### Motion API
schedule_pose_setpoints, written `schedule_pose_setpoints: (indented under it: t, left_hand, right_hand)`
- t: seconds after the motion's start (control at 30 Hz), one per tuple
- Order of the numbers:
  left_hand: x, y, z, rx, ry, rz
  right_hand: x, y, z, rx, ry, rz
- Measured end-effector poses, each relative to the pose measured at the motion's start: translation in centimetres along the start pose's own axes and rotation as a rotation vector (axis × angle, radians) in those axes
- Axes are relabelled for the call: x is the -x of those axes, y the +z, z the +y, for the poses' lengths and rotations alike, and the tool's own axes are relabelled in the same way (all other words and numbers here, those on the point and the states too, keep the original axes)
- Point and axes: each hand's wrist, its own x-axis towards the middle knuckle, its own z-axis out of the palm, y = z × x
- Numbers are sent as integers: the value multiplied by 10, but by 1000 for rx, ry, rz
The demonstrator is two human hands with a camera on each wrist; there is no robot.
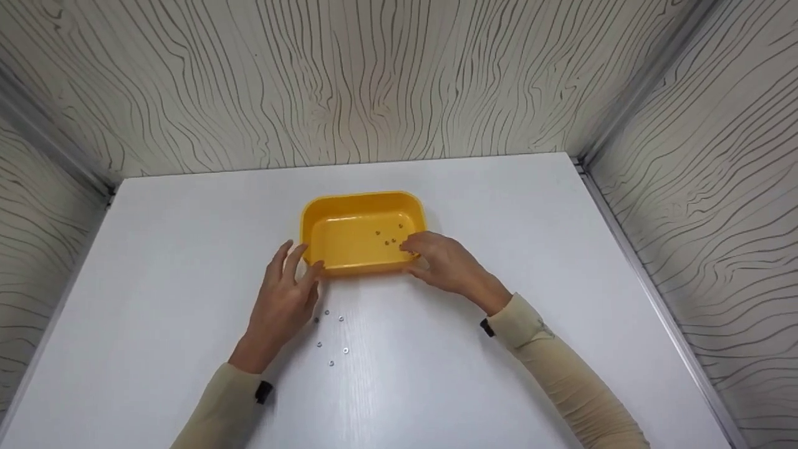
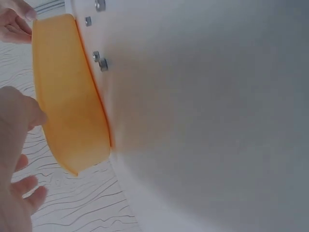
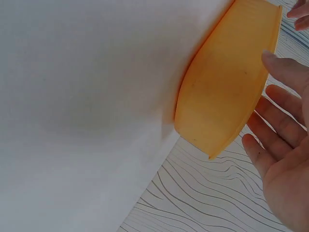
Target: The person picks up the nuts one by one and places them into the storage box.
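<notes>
I look down on a shallow yellow plastic tray with rounded corners (image 1: 361,215), sitting near the middle of a plain white surface (image 1: 499,206). My left hand (image 1: 283,299) lies at the tray's near left corner with fingers straight and spread, fingertips touching the rim, its grip released around nothing. My right hand (image 1: 442,262) reaches over the near right corner, fingers bent lightly over the rim and into the tray; I cannot see anything pinched in it, and I judge that grip relaxed rather than clenched. A few small silver metal nuts (image 1: 389,239) lie inside the tray toward its right side, just beside the right fingertips. More of the same loose silver nuts (image 1: 330,340) are scattered on the surface just in front of the tray, beside the left wrist. I judge the step in hand to be moving nuts into the tray, with some in and several out. The next move would call for a fine fingertip pinch on one small nut lying flat on the surface, while the tray is kept steady. Both arms wear pale beige sleeves (image 1: 548,355). Walls papered in a pale wood-grain pattern (image 1: 374,81) close in the surface on three sides.
</notes>
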Motion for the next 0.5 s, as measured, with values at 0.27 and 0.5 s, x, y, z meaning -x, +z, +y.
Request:
schedule_pose_setpoints:
  t: [0.27, 0.5]
  left_hand:
    - [15, -12, 13, -34, -39, 19]
    - [32, -22, 27, -9, -61, -93]
  right_hand:
    - [0, 9, 4, 16, 4, -42]
    - [-2, 13, 5, 96, -27, -25]
